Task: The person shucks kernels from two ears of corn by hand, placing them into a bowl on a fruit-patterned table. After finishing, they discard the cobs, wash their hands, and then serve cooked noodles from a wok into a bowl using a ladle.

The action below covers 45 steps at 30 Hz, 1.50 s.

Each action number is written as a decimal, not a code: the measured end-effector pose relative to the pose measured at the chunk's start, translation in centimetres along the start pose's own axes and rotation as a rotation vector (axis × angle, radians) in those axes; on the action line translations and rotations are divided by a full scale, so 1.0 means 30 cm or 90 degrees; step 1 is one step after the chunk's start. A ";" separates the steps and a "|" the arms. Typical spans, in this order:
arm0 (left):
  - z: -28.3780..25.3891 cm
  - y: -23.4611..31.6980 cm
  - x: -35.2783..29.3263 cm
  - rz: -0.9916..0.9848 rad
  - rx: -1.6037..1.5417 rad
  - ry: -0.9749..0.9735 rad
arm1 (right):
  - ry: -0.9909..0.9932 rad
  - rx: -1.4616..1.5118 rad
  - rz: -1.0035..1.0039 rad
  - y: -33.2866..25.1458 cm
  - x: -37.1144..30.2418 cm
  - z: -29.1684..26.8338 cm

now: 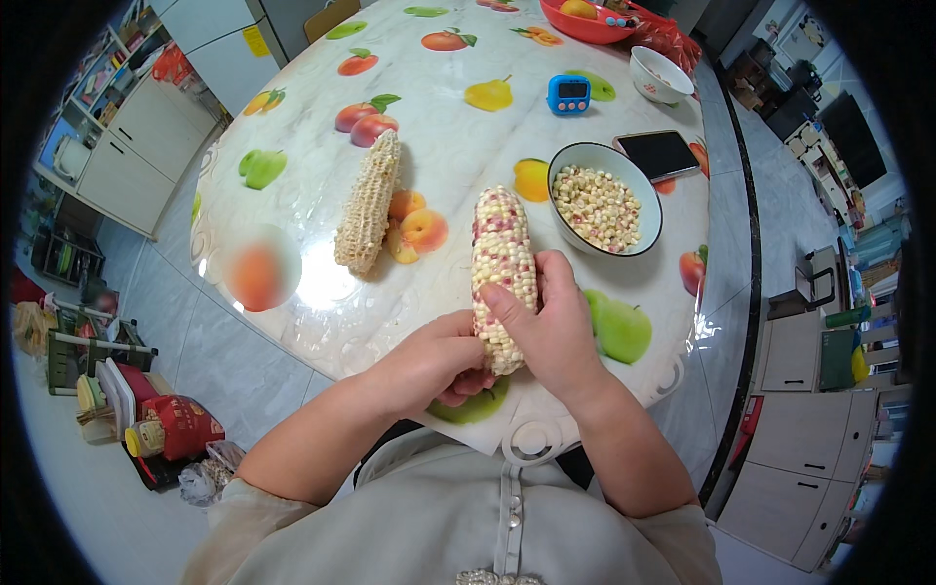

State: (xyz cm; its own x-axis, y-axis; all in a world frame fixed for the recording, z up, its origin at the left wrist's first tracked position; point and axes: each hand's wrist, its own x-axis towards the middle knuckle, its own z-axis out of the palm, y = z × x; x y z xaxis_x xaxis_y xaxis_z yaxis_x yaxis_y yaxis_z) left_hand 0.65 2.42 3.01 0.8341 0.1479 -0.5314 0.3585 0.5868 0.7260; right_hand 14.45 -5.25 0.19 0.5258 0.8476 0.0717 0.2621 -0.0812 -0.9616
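An ear of corn (502,244) with cream and purple-red kernels stands tilted over the near edge of the table, between my hands. My left hand (441,363) is closed around its lower end, fingers curled beneath. Against its right side, my right hand (556,327) grips the cob, the thumb pressed on the kernels. A stripped corn cob (370,205) lies to the left on the tablecloth. Loose kernels (597,207) fill part of a dark-rimmed bowl (643,237) just beyond my right hand.
Behind the bowl lie a black-screened phone (659,154) and a small blue timer (568,95). A white bowl (661,75) and a red basin (585,21) with fruit stand at the far right. The table (448,156) has a fruit-printed cover.
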 end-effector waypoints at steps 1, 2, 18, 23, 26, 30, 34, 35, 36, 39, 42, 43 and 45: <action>-0.011 -0.016 0.005 0.014 -0.010 -0.012 | -0.008 0.012 0.009 -0.002 0.002 -0.002; -0.019 -0.024 0.006 0.027 -0.020 -0.027 | -0.014 0.023 0.018 -0.003 0.003 -0.005; -0.045 -0.020 -0.006 -0.006 -0.121 -0.067 | -0.010 0.086 0.034 0.012 0.005 -0.004; -0.046 -0.029 -0.003 0.031 -0.060 -0.107 | -0.027 0.148 0.066 -0.008 0.004 -0.008; -0.042 -0.036 -0.001 0.042 -0.054 -0.093 | -0.051 0.209 0.084 -0.007 0.004 -0.013; -0.030 -0.026 -0.011 0.044 -0.081 -0.083 | -0.045 0.289 0.085 -0.042 -0.002 0.002; -0.042 -0.037 -0.007 0.050 -0.082 -0.097 | -0.105 0.339 0.109 -0.044 -0.002 -0.016; -0.046 -0.041 -0.003 0.056 -0.085 -0.109 | -0.121 0.367 0.132 -0.043 -0.003 -0.021; -0.044 -0.042 -0.002 0.058 -0.081 -0.101 | -0.117 0.375 0.117 -0.040 -0.004 -0.021; -0.037 -0.043 -0.001 0.065 -0.070 -0.088 | -0.089 0.392 0.084 -0.036 -0.009 -0.013; -0.035 -0.040 -0.004 0.069 -0.063 -0.100 | -0.061 0.381 0.086 -0.060 -0.013 -0.008; -0.038 -0.042 -0.003 0.066 -0.060 -0.101 | -0.072 0.368 0.094 -0.066 -0.012 -0.012; -0.041 -0.044 -0.006 0.064 -0.056 -0.099 | -0.092 0.350 0.111 -0.067 -0.009 -0.016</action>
State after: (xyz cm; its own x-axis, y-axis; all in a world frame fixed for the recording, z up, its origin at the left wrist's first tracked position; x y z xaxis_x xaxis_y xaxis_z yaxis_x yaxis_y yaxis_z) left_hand -0.50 2.61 1.61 0.9213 0.0886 -0.3786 0.2374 0.6431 0.7281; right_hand 14.17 -5.56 2.23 0.3979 0.9121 -0.0988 -0.2964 0.0259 -0.9547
